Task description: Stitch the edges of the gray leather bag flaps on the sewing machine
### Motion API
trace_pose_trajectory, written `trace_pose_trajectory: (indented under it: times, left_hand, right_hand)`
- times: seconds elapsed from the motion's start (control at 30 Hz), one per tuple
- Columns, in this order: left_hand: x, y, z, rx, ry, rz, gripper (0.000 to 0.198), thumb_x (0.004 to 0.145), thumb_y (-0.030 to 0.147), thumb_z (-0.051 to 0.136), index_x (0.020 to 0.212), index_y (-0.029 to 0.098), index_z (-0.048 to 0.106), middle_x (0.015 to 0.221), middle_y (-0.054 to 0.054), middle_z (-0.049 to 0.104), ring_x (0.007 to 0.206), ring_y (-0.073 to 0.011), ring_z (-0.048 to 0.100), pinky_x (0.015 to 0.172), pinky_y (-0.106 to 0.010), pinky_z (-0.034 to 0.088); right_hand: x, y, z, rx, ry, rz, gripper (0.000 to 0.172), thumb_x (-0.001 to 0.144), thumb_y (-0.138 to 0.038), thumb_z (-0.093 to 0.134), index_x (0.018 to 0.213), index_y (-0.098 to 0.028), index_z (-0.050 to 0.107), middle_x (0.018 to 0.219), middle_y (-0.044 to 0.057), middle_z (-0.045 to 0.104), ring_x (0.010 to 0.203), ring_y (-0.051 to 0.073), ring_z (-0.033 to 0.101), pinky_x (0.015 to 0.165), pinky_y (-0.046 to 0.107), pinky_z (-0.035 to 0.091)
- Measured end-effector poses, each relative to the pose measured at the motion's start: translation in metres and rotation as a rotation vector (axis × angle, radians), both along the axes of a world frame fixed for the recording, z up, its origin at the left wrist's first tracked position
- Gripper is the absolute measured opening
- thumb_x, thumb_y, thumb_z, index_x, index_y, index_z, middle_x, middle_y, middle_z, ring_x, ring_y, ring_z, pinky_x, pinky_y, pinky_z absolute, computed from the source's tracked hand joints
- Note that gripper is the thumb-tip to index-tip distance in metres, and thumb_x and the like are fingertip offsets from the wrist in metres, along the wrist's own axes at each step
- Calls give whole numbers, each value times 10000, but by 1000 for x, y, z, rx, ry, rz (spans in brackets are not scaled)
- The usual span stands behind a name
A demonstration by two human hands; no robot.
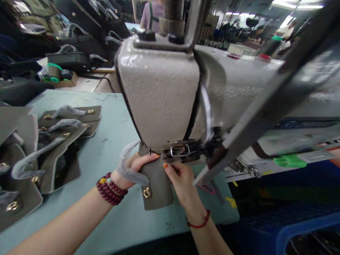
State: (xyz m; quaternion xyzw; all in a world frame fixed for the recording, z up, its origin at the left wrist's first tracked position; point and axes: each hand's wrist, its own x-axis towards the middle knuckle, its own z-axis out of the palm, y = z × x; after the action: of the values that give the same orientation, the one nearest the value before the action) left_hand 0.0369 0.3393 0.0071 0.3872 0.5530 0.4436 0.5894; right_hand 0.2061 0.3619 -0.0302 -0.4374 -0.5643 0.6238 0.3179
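A grey bag panel point(159, 187) with a gold metal ring and a plastic-wrapped handle point(126, 159) lies under the head of a sewing machine point(162, 85). My left hand point(132, 166) reaches through the handle's loop, its thumb stretched flat on the panel by the presser foot area; its other fingers are mostly hidden. On the right edge, my right hand point(182, 180) has its fingers curled together, thumb at the panel beside the needle area. The needle itself is hidden behind the machine head.
Several similar grey panels point(61, 138) with wrapped handles are piled on the left of the pale green table point(106, 212). A grey metal bar point(255, 117) slants across the right. Pink-handled scissors point(208, 189) lie behind my right hand. A blue crate point(281, 230) stands lower right. A person point(154, 17) is in the background.
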Motion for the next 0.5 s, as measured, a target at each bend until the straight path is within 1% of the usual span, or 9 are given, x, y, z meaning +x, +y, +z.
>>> trace_pose_trajectory:
  times: [0.07,0.2,0.3,0.4,0.47,0.5]
  left_hand:
    - [0,1,1,-20,-8,5,345,790,415,661,1056,216,754,994,-110,767,970,-289,704,862,-373,591]
    - [-1,2,2,-79,-62,7,353,803,395,638,1084,209,746,1011,-110,759,984,-291,694,873,-385,584]
    - [-1,2,1,-99,-80,4,376,806,411,625,1104,210,738,1012,-111,759,991,-300,694,870,-396,585]
    - [-1,2,-1,-104,-80,9,361,794,413,640,1081,221,744,990,-104,764,991,-302,697,890,-406,580]
    - [-1,2,-3,-115,-112,27,355,776,414,658,1063,223,743,982,-96,764,977,-303,704,889,-418,581]
    - [-1,2,-4,-127,-141,44,358,760,417,674,1054,224,741,969,-88,765,961,-302,710,881,-421,584]
  right_hand:
    - [0,0,3,-2,-6,-10,434,828,-499,594,568,-178,461,562,-33,329,551,99,288,489,231,214]
    - [1,0,7,-15,-26,-12,417,829,-495,585,584,-174,482,569,-30,335,562,104,298,498,234,221]
    - [-2,0,6,-8,-33,-7,428,831,-488,589,571,-178,449,566,-33,324,558,100,290,499,235,217]
    - [-3,-2,4,20,-34,-6,444,861,-474,582,567,-183,421,563,-37,314,550,96,285,496,237,213]
    - [6,-4,7,66,-68,38,451,899,-460,564,563,-180,452,549,-34,346,533,99,321,492,240,233]
    - [16,-5,11,100,-86,51,439,916,-454,560,580,-179,499,543,-28,393,525,106,367,493,242,264]
